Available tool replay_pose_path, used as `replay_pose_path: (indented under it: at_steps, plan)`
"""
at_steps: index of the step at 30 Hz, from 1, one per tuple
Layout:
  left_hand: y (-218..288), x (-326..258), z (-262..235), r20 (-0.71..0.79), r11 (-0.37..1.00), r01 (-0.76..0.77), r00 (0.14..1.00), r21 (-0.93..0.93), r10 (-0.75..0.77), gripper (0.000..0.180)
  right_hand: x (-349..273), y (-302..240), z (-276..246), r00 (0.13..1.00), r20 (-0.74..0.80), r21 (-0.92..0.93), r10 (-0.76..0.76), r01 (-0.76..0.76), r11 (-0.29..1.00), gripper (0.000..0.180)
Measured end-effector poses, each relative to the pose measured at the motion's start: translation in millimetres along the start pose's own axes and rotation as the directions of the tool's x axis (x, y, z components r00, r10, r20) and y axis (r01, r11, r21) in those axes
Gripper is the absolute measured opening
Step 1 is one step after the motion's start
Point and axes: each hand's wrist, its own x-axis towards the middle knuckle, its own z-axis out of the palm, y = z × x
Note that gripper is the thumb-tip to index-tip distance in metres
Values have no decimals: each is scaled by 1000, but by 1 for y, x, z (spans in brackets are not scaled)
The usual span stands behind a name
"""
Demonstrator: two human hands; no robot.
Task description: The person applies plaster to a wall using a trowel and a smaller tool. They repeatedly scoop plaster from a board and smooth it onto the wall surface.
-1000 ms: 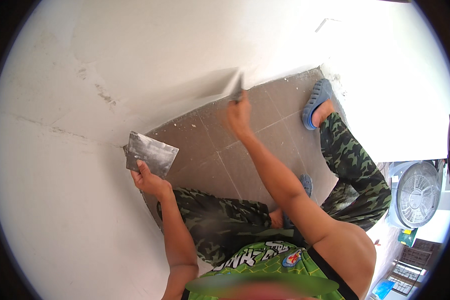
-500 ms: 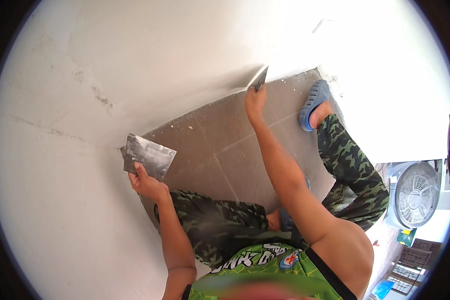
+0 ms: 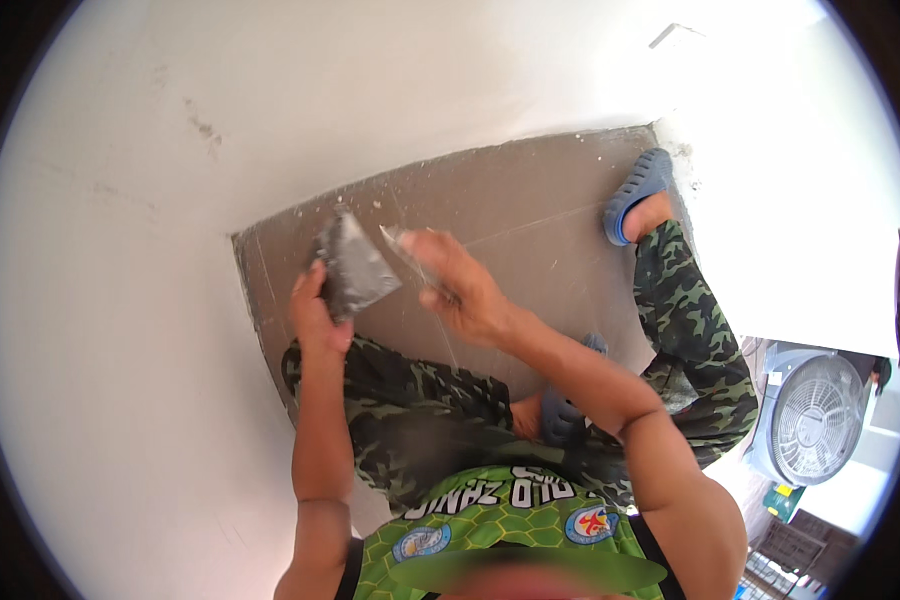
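My left hand [image 3: 319, 318] is closed on the lower left edge of a flat, grey, four-sided putty blade [image 3: 365, 268]. Its face is smeared and tilted up above the tiled floor. Just to the right, my right hand [image 3: 467, 290] grips a second putty blade [image 3: 398, 243], seen nearly edge-on and blurred by motion. A small gap separates the two blades. Most of the right-hand blade is hidden behind my fingers.
A white wall [image 3: 120, 330] with dark scuffs rises at left and ahead, meeting brown floor tiles [image 3: 510, 190] dotted with white specks. My grey-blue clog [image 3: 637, 195] stands near the far right corner. A box fan [image 3: 815, 420] is at right.
My right hand has left the foot of the far wall and come back left, close to the other blade. My left hand has shifted right and turned its blade.
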Motion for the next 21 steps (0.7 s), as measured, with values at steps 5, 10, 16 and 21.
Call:
replay_pose_path:
  at_steps: [5,10,16,21]
  plan:
    - [-6,-43,5,85,962,258,964,-89,-251,21,-29,-37,-30,942,211,-424,261,-153,893,68]
    - [-12,-94,37,172,954,-173,976,246,132,11,-46,-47,-73,916,64,-617,396,-276,737,63]
    - [-26,-96,65,130,869,-415,910,269,394,7,-70,-77,-89,899,335,-591,282,-33,806,53]
    - [-38,-99,74,9,965,-135,991,225,137,13,-80,-71,-85,953,3,-71,304,-303,950,62]
